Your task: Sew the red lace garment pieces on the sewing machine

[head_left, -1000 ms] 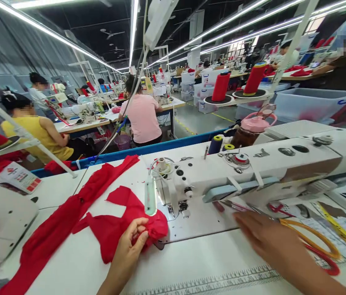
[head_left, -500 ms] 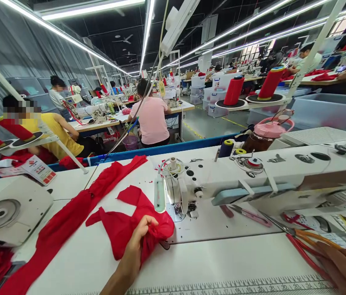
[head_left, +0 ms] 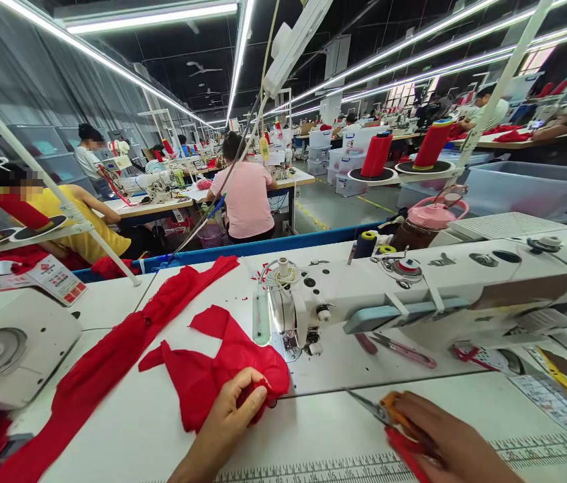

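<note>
My left hand (head_left: 235, 409) pinches the near edge of a crumpled piece of red fabric (head_left: 213, 369). That fabric lies on the table, just left of the needle area of a white sewing machine (head_left: 293, 308). In my right hand (head_left: 439, 429) is a pair of scissors (head_left: 384, 410) with orange and red handles, its blades pointing left toward the fabric. Blades and cloth are apart. Part of the scissors' handles is hidden by my fingers. A long strip of red cloth (head_left: 96, 362) runs diagonally to the left of the fabric.
A printed ruler scale (head_left: 353, 466) runs along the table's near edge. Pink-handled snips (head_left: 404, 350) lie under the machine arm. Red thread cones (head_left: 378, 154) stand on a holder behind it, by a pink-lidded jug (head_left: 431, 215). Several people work at machines beyond, one in pink (head_left: 243, 194).
My right hand has brought the scissors leftward from the far right, nearer the red fabric. My left hand has shifted slightly right and turned, thumb now showing on the cloth's edge.
</note>
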Available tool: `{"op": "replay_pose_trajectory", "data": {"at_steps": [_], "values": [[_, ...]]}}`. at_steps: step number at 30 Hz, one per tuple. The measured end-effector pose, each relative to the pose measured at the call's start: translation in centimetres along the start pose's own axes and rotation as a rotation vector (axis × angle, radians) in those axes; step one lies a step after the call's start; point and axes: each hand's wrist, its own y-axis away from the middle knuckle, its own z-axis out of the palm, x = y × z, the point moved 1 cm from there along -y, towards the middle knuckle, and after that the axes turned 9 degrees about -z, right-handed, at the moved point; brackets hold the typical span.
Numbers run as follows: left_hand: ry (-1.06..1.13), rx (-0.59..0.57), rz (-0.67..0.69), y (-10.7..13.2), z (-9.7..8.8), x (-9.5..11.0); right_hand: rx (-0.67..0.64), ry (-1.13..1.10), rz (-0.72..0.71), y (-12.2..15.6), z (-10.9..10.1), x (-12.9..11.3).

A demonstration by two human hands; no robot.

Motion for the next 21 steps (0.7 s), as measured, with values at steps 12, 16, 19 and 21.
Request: {"op": "replay_pose_trajectory", "data": {"at_steps": [12, 16, 19, 21], "values": [[-0.088, 0.018, 0.052, 0.7, -0.3, -0.1, -0.258, -0.140, -0.164, -8.6, 3.3, -8.3], [-0.076, 0.012, 0.062, 0.5, -0.1, -0.2, -0.252, -0.135, -0.170, -8.2, 4.2, -8.1], [-0.053, 0.030, 0.059, 0.5, 0.1, -0.2, -0.238, -0.121, -0.172, -7.8, 4.6, -8.0], [-0.040, 0.041, 0.054, 0.6, 0.2, -0.1, -0.232, -0.119, -0.172, -7.5, 4.7, -8.0]]}}
